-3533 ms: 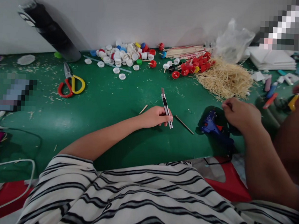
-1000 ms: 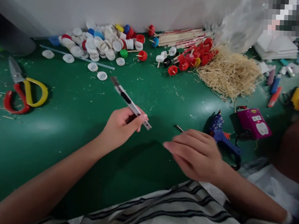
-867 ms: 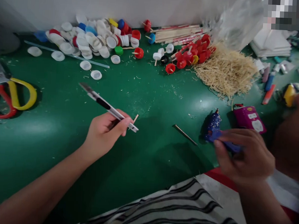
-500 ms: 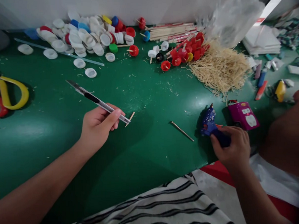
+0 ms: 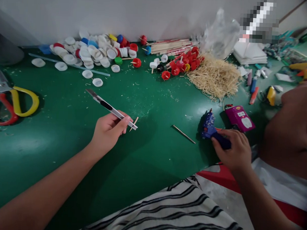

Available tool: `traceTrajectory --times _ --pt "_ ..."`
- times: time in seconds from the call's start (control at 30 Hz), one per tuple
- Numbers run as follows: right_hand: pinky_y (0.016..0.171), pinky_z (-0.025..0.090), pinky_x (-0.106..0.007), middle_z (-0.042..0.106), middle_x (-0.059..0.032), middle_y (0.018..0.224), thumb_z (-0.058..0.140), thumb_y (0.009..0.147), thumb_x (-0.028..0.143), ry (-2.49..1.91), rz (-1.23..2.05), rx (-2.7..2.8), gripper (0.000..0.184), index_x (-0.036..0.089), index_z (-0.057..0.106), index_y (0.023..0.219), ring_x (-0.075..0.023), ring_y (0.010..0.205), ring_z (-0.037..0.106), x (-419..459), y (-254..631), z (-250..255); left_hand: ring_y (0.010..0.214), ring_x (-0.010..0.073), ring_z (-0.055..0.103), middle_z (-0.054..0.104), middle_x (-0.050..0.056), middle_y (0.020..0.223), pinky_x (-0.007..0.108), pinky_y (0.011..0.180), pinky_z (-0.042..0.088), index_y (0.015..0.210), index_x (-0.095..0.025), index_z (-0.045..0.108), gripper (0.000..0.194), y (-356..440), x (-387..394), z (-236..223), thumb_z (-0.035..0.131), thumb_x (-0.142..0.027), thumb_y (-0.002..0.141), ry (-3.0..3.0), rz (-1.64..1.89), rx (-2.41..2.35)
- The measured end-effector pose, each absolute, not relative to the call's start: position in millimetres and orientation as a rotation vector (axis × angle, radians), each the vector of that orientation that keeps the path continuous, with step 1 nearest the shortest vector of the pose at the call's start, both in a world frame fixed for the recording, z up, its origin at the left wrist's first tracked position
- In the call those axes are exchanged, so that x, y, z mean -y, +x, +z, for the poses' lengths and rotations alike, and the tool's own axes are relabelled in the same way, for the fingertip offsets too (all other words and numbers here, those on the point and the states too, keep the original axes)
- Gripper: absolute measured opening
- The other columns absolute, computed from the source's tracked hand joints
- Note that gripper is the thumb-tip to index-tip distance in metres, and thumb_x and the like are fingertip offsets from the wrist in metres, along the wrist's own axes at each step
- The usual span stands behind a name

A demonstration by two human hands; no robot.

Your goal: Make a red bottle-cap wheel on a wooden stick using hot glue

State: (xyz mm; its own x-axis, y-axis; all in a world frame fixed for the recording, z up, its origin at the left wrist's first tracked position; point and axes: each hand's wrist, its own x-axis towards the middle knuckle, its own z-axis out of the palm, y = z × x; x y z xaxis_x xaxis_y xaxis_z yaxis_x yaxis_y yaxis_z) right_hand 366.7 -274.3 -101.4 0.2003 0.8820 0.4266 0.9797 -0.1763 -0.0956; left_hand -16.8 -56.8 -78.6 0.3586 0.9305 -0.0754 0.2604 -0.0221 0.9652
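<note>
My left hand (image 5: 108, 130) is closed around a slim utility knife (image 5: 113, 110), its blade out and pointing up and left, above the green table. Just behind the knife's tail end lies a short pointed wooden stick (image 5: 136, 121). My right hand (image 5: 235, 149) grips the handle of a blue glue gun (image 5: 208, 126), which rests on the table with its nozzle pointing away from me. Between my hands, nearer the right one, is a metal nail (image 5: 184, 134). A purple power box (image 5: 240, 117) with a small red light sits behind my right hand.
Bottle caps (image 5: 90, 53) lie heaped at the back left, with red-and-yellow scissors (image 5: 15, 100) in front. Capped red pieces (image 5: 182, 63), wooden sticks (image 5: 169, 47) and straw-like shavings (image 5: 215, 77) line the back. Another person's arm (image 5: 288, 117) is at the right.
The purple box, earlier at the far left, now stands beside the glue gun. My right hand has swung across the table and closed on the gun's handle; the left still holds the knife.
</note>
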Motion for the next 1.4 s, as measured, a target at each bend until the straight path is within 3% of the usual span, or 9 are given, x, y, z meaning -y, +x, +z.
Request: traceTrajectory --times 0.27,0.37,0.5,0.63,0.77,0.93,1.1,1.23,1.4 --pt "0.079 0.057 -0.054 0.076 -0.0095 0.098 0.073 0.088 0.027 -1.907 -0.523 1.837 0.024 0.031 0.066 0.111 -0.0349 0.084 0.072 274.4 346.4 -63.5 0.046 0.0082 0.046 0.057 -0.002 0.055 0.022 0.044 0.036 0.082 -0.018 0.071 0.021 -14.4 57.4 -71.9 0.068 -0.038 0.089 1.521 0.792 -1.073" --pt "0.076 0.058 -0.052 0.074 -0.0058 0.101 0.074 0.086 0.021 -1.75 -0.345 1.872 0.036 0.037 0.066 0.117 -0.0319 0.083 0.072 261.1 320.9 -44.5 0.047 0.0078 0.044 0.056 -0.003 0.057 0.022 0.045 0.035 0.083 -0.018 0.07 0.025 -10.4 66.8 -61.3 0.064 -0.04 0.092 1.577 0.706 -0.976" --pt "0.07 0.058 -0.04 0.076 -0.0066 0.098 0.073 0.088 0.015 -1.274 -0.099 2.17 0.036 0.023 0.064 0.122 -0.0228 0.08 0.071 218.3 268.1 -33.6 0.061 0.0098 0.054 0.066 0.0 0.071 0.022 0.056 0.042 0.084 -0.018 0.069 0.026 -1.1 89.0 -47.2 0.06 -0.04 0.094 1.709 0.376 -0.804" --pt "0.069 0.058 -0.039 0.078 -0.0081 0.101 0.063 0.1 0.031 -1.148 0.177 2.268 0.034 0.02 0.057 0.132 -0.0229 0.082 0.07 175.6 220.5 -38.8 0.065 0.0125 0.06 0.072 0.002 0.077 0.025 0.062 0.044 0.088 -0.018 0.069 0.029 2.4 105.7 -47.0 0.052 -0.038 0.1 1.899 0.143 -0.684" --pt "0.059 0.05 -0.034 0.072 -0.0035 0.085 0.057 0.103 0.028 -0.996 0.277 2.258 0.026 0.02 0.058 0.127 -0.0194 0.07 0.062 158.4 204.9 -52.8 0.087 0.0219 0.075 0.082 0.011 0.102 0.031 0.075 0.053 0.101 -0.016 0.072 0.025 0.7 108.1 -55.5 0.052 -0.03 0.098 2.102 0.053 -0.627" --pt "0.065 0.054 -0.031 0.072 -0.003 0.087 0.055 0.099 0.009 -0.949 0.475 2.058 0.028 0.024 0.065 0.121 -0.0162 0.074 0.065 157.3 216.3 -61.3 0.078 0.0204 0.072 0.079 0.009 0.09 0.03 0.068 0.049 0.09 -0.017 0.071 0.043 1.4 106.2 -53.9 0.047 -0.05 0.105 2.189 0.019 -0.551" --pt "0.075 0.06 -0.029 0.075 -0.0043 0.102 0.06 0.1 0.011 -1.076 0.743 1.693 0.022 0.026 0.073 0.111 -0.0152 0.088 0.073 159.1 226.1 -62.1 0.078 0.0156 0.069 0.076 0.005 0.084 0.027 0.072 0.049 0.094 -0.019 0.071 0.043 -0.8 99.2 -48.4 0.042 -0.047 0.109 2.17 0.143 -0.445" --pt "0.066 0.057 -0.025 0.073 -0.0012 0.092 0.066 0.101 0.019 -1.077 1.002 1.3 0.016 0.029 0.076 0.108 -0.0127 0.077 0.07 159.7 229.7 -70.2 0.084 0.0164 0.069 0.076 0.004 0.089 0.029 0.076 0.049 0.097 -0.019 0.071 0.035 -9.2 76.8 -53.6 0.045 -0.04 0.108 2.341 0.231 -0.704" --pt "0.062 0.054 -0.024 0.074 -0.0001 0.085 0.072 0.099 0.027 -1.093 1.124 1.163 0.008 0.03 0.078 0.104 -0.012 0.071 0.067 160.5 234.6 -74.7 0.087 0.02 0.068 0.074 0.004 0.094 0.03 0.065 0.045 0.112 -0.021 0.071 0.025 -23.3 48.6 -65.8 0.062 -0.04 0.099 2.473 0.171 -1.241"
